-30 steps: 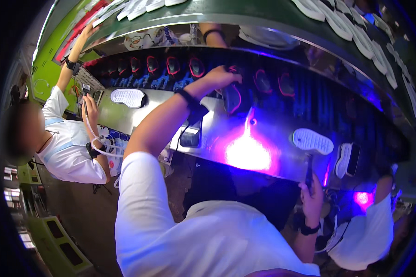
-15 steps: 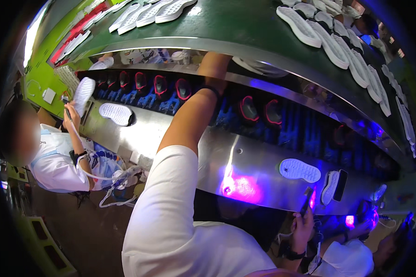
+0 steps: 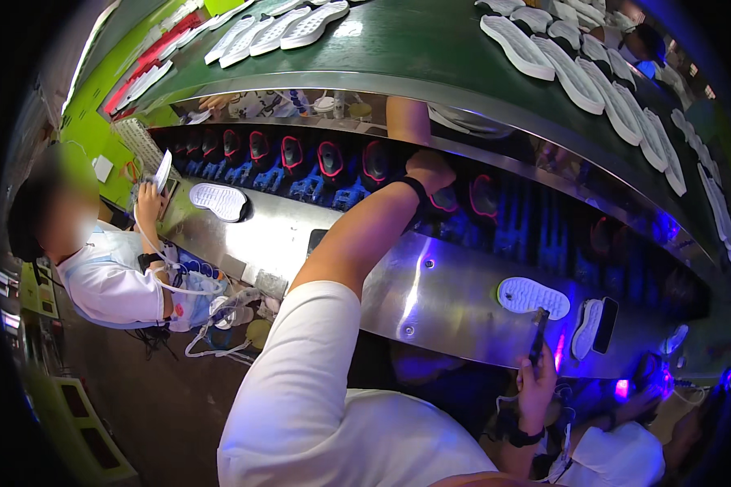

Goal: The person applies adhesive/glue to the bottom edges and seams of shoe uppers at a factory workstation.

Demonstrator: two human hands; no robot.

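Two hands share this step: your left hand reaches up and forward to the 12 o'clock edge of the steel bench, curled at the dark row of shoes on the lower belt, its knuckles toward the camera so that you cannot tell whether the fingers have closed on a shoe or only rest against it. Your right hand, low at 5 o'clock, is clenched round a dark slim tool that stands nearly upright, its tip just below a white sole lying tread-up on the bench at 3 o'clock. To do this well, judge the reach first: take the shoe by a firm part rather than its glowing pink rim, lift it clear of its neighbours at 11 and 1 o'clock before drawing it toward you, and keep the forearm above the bench so the wrist strap does not drag. Hold the tool pointed away from the sole until the shoe is down beside it. A second sole lies at 10 o'clock by a seated co-worker, whose raised hand holds another; more soles ride the upper green belt, well apart from your reach. A violet lamp glows at 4 o'clock.
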